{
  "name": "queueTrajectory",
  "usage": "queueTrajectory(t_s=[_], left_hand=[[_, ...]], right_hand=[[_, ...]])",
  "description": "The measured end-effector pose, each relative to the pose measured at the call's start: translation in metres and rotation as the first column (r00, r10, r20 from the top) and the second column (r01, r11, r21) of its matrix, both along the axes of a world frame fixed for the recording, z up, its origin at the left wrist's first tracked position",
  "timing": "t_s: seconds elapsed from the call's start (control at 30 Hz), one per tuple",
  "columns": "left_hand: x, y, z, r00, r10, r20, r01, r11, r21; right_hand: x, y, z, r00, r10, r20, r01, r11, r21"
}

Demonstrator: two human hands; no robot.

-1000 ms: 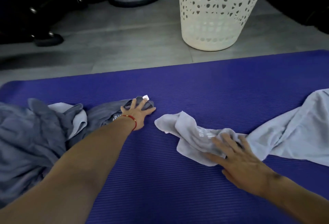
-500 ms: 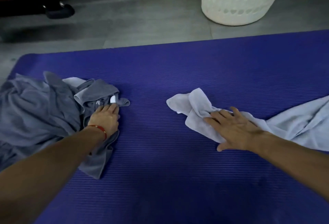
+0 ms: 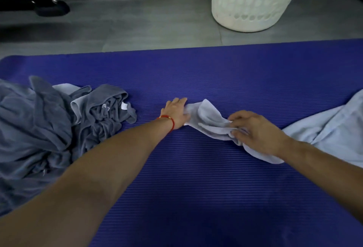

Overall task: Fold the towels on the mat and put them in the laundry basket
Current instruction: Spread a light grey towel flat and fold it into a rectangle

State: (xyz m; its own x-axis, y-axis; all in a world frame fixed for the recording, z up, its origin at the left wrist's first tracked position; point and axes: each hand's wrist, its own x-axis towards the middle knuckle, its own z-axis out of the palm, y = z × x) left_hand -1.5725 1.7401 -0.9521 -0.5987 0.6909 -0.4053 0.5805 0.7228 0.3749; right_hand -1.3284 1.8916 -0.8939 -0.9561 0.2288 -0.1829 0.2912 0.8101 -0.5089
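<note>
Both hands work the pale towel at mid-mat: the left hand grips its end, the right hand pinches bunched cloth. Pulling apart now could twist it instead of flattening it, spoiling the fold.

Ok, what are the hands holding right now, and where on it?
Both are on the light towel. The left hand grips its loose left end; the right hand pinches the bunched middle. The dark towels lie untouched.
</note>
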Motion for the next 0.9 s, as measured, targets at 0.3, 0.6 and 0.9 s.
queueTrajectory(t_s=[0.3,0.6,0.9], left_hand=[[0.012,-0.049,0.015,0.938,0.061,0.341,-0.093,0.992,0.079],[0.038,-0.152,0.052,0.909,0.100,0.405,-0.228,0.932,0.282],[0.082,-0.246,0.019,0.771,0.259,0.581,-0.317,0.948,-0.002]], right_hand=[[-0.064,0.065,0.068,0.999,-0.040,0.011,0.037,0.982,0.183],[-0.211,0.052,0.092,0.995,-0.013,-0.097,0.043,0.949,0.311],[-0.191,-0.046,-0.029,0.869,0.277,0.410,-0.341,0.936,0.090]])
